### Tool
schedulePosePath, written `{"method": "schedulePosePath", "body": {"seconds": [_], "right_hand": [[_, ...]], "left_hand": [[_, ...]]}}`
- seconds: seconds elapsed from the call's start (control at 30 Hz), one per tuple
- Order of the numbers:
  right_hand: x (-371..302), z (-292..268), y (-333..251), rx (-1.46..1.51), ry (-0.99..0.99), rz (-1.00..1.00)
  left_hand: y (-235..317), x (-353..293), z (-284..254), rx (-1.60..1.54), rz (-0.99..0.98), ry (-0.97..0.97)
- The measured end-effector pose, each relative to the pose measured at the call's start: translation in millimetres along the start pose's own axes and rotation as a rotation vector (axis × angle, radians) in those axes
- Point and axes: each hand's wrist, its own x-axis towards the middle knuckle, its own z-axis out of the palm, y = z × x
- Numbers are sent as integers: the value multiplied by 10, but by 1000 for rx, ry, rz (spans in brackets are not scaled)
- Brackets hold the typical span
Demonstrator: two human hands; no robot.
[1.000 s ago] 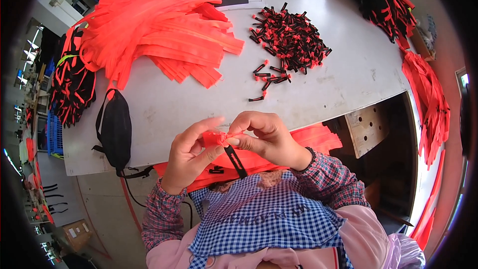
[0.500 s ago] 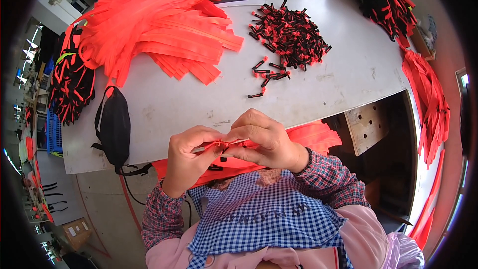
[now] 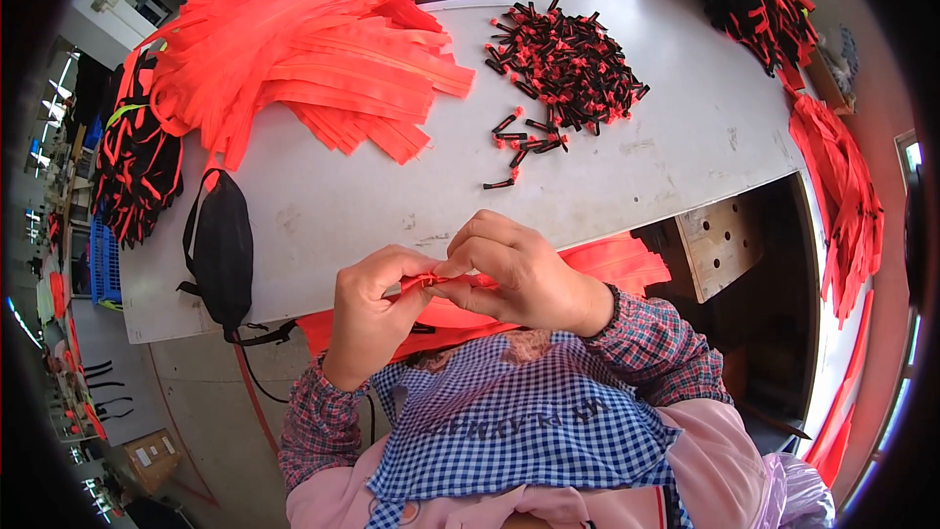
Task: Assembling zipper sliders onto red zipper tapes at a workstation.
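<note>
Both my hands meet in front of my chest at the table's near edge. My left hand (image 3: 369, 306) pinches a small bright orange-red piece (image 3: 422, 282) that looks like the end of a zipper tape. My right hand (image 3: 519, 272) is closed on the same piece from the other side, thumb and fingertips touching it. Fingers cover much of the piece, so its details are hard to make out. Below the hands, orange zipper tapes (image 3: 619, 263) lie across my lap. A heap of small black pulls with orange-red ends (image 3: 573, 64) sits on the table ahead.
A large pile of orange zipper tapes (image 3: 313, 49) covers the white table's (image 3: 323, 225) far left. Bundled black-and-orange pieces hang at the left edge (image 3: 137, 157) and lie at the far right (image 3: 734, 0). A black pouch (image 3: 221, 250) rests near the left front. An open wooden drawer (image 3: 720, 245) is at right.
My fingers have shifted slightly on the orange-red piece, and the right fingertips have closed in nearer the left ones. A dark bit seen between the hands earlier is now hidden.
</note>
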Motion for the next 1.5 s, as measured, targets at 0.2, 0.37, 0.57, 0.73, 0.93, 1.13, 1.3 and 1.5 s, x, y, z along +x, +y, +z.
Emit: {"method": "schedulePosePath", "body": {"seconds": [0.2,0.37,0.57,0.73,0.93,1.13,1.3,1.5], "right_hand": [[19,-10,11,4,5,-21],[-27,14,31,202,-51,50],[-76,64,65,258,-39,165],[-74,69,57,696,60,401],[177,90,-120,754,101,412],[850,-256,-348,682,503,274],[1243,-524,-420,638,423,-7],[1318,-597,-513,719,454,-83]], "left_hand": [[-29,6,21,-112,-40,-16],[-80,-43,-12,-53,24,-91],[-95,36,-19,-106,-21,-108],[24,-1,-58,-325,-69,-94],[10,136,-161,-254,-55,-82],[289,240,-170,-622,-102,-190],[491,440,-516,-386,75,-164],[669,567,-656,-387,114,-206]]}}
